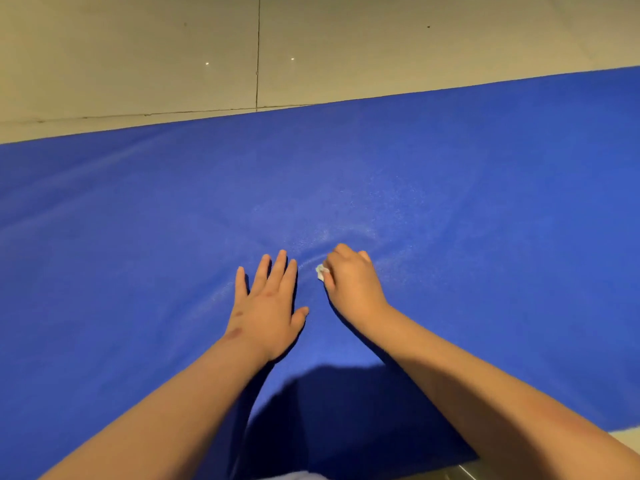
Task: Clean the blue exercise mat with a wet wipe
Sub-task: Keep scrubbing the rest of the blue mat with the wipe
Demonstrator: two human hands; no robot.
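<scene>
The floor (138, 64) is pale tile with thin dark joints. A blue mat (485, 202) lies flat on it, spread wide, its far edge slanting across the tiles.

The wet wipe (321, 271) is a small white crumpled wad pinched in the right hand (349, 282). Only a corner shows at the thumb side of the grip, apparently pressed to the blue exercise mat (450, 202). The mat lies flat beneath the grip and spreads wide to both sides and ahead of it. Faint pale arcs, perhaps damp, curve across its surface just beyond the grip.
</scene>
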